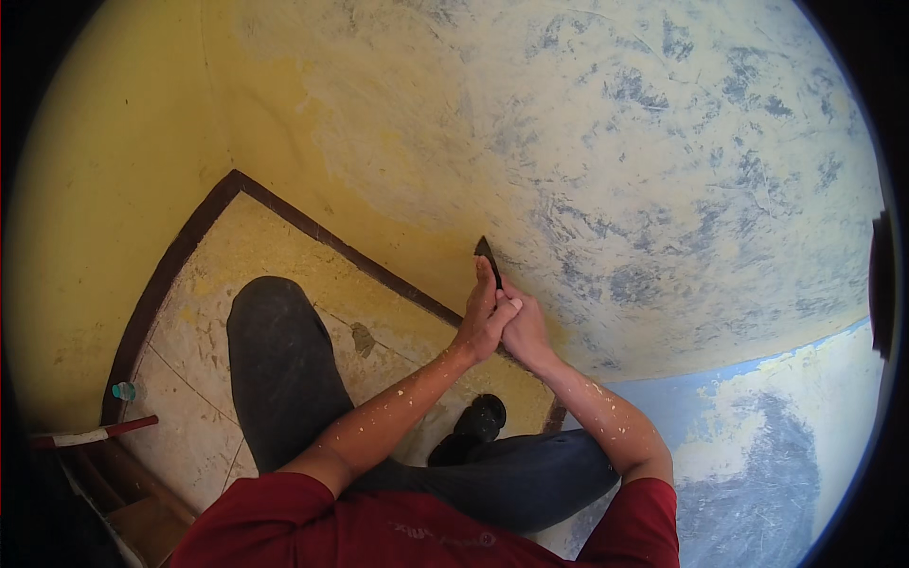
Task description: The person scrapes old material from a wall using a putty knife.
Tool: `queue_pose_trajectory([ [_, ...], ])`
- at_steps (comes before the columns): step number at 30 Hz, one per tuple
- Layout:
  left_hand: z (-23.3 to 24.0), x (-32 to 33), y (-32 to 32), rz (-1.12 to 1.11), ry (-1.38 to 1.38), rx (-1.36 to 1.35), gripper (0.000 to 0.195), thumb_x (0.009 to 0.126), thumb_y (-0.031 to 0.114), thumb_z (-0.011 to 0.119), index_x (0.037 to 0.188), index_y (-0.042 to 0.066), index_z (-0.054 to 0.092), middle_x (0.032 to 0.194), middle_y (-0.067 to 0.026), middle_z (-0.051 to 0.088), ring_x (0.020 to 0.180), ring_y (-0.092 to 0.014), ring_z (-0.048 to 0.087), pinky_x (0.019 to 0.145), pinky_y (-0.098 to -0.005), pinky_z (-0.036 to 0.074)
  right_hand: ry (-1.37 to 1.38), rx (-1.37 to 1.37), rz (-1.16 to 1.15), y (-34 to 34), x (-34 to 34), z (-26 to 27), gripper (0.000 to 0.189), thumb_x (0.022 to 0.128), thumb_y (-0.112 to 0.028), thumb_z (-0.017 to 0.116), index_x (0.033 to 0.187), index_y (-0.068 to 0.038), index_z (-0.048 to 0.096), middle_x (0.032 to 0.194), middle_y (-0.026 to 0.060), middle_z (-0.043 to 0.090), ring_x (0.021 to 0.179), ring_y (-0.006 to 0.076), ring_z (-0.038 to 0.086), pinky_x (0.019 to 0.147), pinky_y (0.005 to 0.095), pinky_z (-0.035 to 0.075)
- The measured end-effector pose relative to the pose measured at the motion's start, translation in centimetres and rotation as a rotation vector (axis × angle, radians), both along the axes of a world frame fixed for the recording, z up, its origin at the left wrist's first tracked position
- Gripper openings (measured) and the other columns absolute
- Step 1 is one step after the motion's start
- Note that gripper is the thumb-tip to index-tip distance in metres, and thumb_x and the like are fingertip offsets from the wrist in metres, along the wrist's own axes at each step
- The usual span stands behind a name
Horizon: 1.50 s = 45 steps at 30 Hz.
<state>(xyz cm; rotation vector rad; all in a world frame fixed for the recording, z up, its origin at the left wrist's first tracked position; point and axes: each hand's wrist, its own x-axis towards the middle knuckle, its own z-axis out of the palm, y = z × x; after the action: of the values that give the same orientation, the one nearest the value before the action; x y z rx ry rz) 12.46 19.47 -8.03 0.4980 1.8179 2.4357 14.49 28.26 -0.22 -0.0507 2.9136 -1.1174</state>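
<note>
My right hand [527,328] is closed around the handle of a dark scraper [486,252], whose blade rests at or very near the painted wall [426,142]. Pressed against the tool from the left is my left hand [490,312], its fingers along the base of the blade and its thumb over the right hand. Yellow paint covers the wall's left part; around and right of the blade the surface is pale with grey scuffed patches. Small flakes dot both forearms. The handle is mostly hidden by the hands.
A dark brown skirting band [334,241] edges the tiled floor [199,348], which bears yellowish dust. A clear bottle with a teal cap [123,390] lies at the left, near a red and white stick [106,432]. A brown wooden piece [142,525] stands lower left.
</note>
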Motion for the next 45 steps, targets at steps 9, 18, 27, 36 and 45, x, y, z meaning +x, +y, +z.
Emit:
queue_pose_trajectory([
  [9, 1.3, 0.0, 0.6, 0.039, -0.02, 0.083, 0.087, 0.094, 0.032, 0.048, 0.148, -0.012, -0.004, 0.159, -0.0302, -0.001, 0.149, -0.035, -0.001, 0.119, -0.0392, 0.005, -0.013, -0.026, -0.035, 0.4, -0.5, 1.0, 0.038, 0.097, -0.02, 0.049, 0.13, -0.003, 0.057, 0.104, 0.0261, 0.067, 0.103, 0.0409, 0.064, 0.088, 0.0379, 0.05],
  [18, 1.4, 2.4, 2.9, -0.175, -0.024, -0.057, 0.096, 0.094, 0.046, 0.05, 0.148, -0.013, -0.002, 0.158, -0.0318, 0.002, 0.148, -0.038, 0.003, 0.12, -0.0412, 0.007, -0.049, 0.257, 0.028, 4.8, 1.7, 3.9, 0.036, 0.095, -0.019, 0.052, 0.128, -0.003, 0.06, 0.099, 0.0269, 0.067, 0.094, 0.0423, 0.066, 0.082, 0.0408, 0.051],
  [27, -0.5, 3.6, 4.4, -0.302, -0.355, -0.017, 0.08, 0.097, 0.041, 0.049, 0.152, -0.006, 0.013, 0.159, -0.0248, 0.012, 0.148, -0.035, 0.014, 0.118, -0.0399, 0.015, -0.368, 0.338, -0.055, 8.4, 5.4, 7.4, 0.04, 0.092, -0.018, 0.057, 0.129, -0.002, 0.059, 0.1, 0.0315, 0.065, 0.097, 0.0405, 0.066, 0.087, 0.04, 0.049],
  [36, -1.8, 0.0, 2.2, 0.311, 0.278, -0.663, 0.09, 0.085, 0.014, 0.061, 0.155, 0.003, 0.005, 0.16, -0.026, 0.006, 0.149, -0.042, 0.002, 0.115, -0.0584, 0.006, -0.329, 0.51, 0.029, 9.4, 5.3, 9.0, 0.038, 0.093, -0.024, 0.054, 0.121, -0.002, 0.064, 0.103, 0.0278, 0.066, 0.102, 0.0457, 0.061, 0.092, 0.0471, 0.047],
  [45, -1.8, 2.4, 3.1, -0.044, -0.092, -0.899, 0.108, 0.083, 0.023, 0.066, 0.152, 0.002, -0.014, 0.16, -0.0239, -0.009, 0.149, -0.039, -0.006, 0.115, -0.06, 0.003, -0.419, 0.529, 0.071, 10.2, 6.3, 9.3, 0.037, 0.092, -0.026, 0.056, 0.119, -0.002, 0.065, 0.104, 0.0229, 0.068, 0.105, 0.0405, 0.061, 0.094, 0.0465, 0.047],
])
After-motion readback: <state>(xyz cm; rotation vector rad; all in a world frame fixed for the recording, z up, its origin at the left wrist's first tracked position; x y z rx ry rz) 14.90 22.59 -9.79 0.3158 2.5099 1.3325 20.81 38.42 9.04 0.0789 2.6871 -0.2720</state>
